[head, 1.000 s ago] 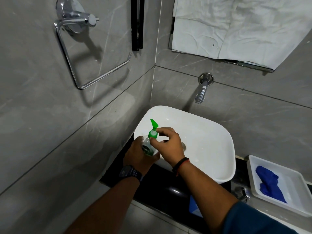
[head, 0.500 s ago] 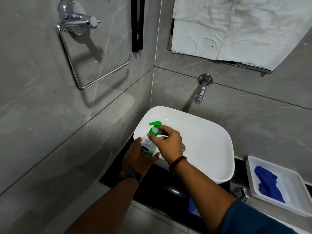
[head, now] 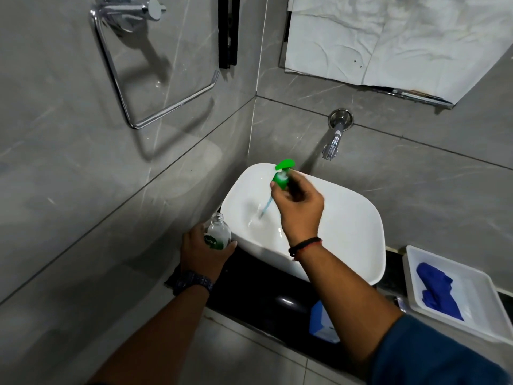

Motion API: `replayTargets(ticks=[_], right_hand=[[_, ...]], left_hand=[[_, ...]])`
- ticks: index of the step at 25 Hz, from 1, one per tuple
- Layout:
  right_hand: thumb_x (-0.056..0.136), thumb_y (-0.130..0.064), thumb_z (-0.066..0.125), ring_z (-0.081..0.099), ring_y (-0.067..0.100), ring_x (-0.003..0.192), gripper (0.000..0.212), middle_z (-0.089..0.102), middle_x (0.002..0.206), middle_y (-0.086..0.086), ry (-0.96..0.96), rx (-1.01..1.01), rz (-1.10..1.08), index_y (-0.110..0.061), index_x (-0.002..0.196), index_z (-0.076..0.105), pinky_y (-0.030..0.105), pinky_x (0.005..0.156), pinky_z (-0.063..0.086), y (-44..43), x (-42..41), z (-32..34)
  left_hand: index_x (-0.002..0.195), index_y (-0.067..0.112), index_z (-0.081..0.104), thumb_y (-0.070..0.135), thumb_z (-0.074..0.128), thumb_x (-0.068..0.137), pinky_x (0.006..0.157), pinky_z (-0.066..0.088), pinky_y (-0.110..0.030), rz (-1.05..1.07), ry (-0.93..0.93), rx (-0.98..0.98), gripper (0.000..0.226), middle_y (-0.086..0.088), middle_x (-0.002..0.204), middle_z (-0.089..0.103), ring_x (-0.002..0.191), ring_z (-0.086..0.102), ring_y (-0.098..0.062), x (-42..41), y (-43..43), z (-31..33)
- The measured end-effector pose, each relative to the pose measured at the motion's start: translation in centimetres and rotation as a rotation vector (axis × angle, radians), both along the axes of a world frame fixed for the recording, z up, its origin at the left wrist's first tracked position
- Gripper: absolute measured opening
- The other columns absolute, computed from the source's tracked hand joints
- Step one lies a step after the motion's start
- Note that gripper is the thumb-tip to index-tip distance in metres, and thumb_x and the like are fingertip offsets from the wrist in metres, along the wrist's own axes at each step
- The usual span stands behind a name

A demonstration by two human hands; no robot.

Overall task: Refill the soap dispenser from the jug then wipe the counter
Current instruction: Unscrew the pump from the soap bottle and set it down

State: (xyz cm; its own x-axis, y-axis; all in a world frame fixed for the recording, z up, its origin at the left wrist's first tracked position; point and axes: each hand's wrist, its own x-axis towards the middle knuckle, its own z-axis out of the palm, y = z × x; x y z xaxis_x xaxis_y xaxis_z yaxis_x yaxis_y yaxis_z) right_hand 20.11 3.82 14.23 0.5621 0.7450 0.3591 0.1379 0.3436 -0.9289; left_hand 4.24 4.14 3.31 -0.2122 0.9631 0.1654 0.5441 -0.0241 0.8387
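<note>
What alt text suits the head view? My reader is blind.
Right hand holds the green pump over the white basin; left hand grips the open soap bottle beside it. A blue cloth lies in a tray.

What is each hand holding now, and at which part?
The left hand grips the open soap bottle around its body. The right hand holds the green pump by its collar, tube hanging over the basin.

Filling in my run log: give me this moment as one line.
step: pump removed | left hand: grips open soap bottle | right hand: holds green pump over basin | jug: unseen | blue cloth: in tray
</note>
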Motion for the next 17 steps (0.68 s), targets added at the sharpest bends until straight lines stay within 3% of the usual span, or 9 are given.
replayTargets(ticks=[2,4,6,10,13,17], right_hand=[[0.072,0.0,0.075,0.065,0.016,0.078,0.032,0.066,0.095,0.011,-0.284,-0.157,0.065,-0.01,0.102,0.071,0.022,0.076,0.053,-0.7,-0.4,-1.7],[0.073,-0.01,0.075,0.065,0.026,0.083,0.028,0.066,0.095,0.012,-0.579,-0.371,0.143,-0.015,0.1,0.074,0.034,0.081,0.053,-1.6,-0.7,-4.0],[0.075,-0.017,0.072,0.064,0.032,0.091,0.026,0.067,0.1,0.014,-0.781,-0.608,0.231,-0.018,0.1,0.073,0.037,0.083,0.051,-2.3,-0.8,-6.7],[0.081,-0.021,0.063,0.061,0.034,0.101,0.03,0.067,0.109,0.014,-0.953,-0.849,0.321,-0.018,0.111,0.066,0.036,0.085,0.05,-3.0,-0.2,-11.5],[0.083,-0.021,0.061,0.059,0.033,0.105,0.032,0.065,0.114,0.012,-1.056,-0.895,0.365,-0.016,0.114,0.062,0.034,0.086,0.046,-3.2,-0.1,-14.3],[0.082,-0.018,0.062,0.06,0.037,0.101,0.031,0.063,0.111,0.016,-1.112,-0.912,0.386,-0.013,0.112,0.059,0.038,0.084,0.049,-2.9,-0.4,-17.4]], left_hand=[[0.107,0.009,0.056,0.032,0.091,0.046,0.075,0.046,-0.035,-0.002,0.015,0.01,0.075,-0.016,0.109,0.056,0.097,0.056,-0.033,-0.3,0.1,-0.7],[0.107,0.01,0.056,0.03,0.092,0.046,0.076,0.044,-0.033,-0.024,-0.009,0.002,0.073,-0.015,0.111,0.055,0.1,0.055,-0.032,-0.6,0.1,-1.4],[0.107,0.014,0.055,0.029,0.091,0.047,0.077,0.042,-0.029,-0.052,-0.042,-0.017,0.072,-0.012,0.113,0.054,0.102,0.054,-0.029,-0.9,0.3,-2.3],[0.117,0.014,0.05,0.022,0.092,0.048,0.084,0.046,-0.032,-0.096,-0.131,-0.037,0.082,-0.014,0.121,0.053,0.106,0.055,-0.029,-1.3,0.7,-4.4],[0.12,0.007,0.048,0.014,0.091,0.049,0.089,0.05,-0.046,-0.138,-0.192,-0.086,0.083,-0.017,0.122,0.055,0.109,0.055,-0.033,-1.3,0.8,-6.0],[0.12,0.0,0.05,0.01,0.092,0.047,0.09,0.048,-0.047,-0.171,-0.151,-0.097,0.084,-0.021,0.121,0.056,0.111,0.054,-0.036,-1.4,0.6,-8.0]])
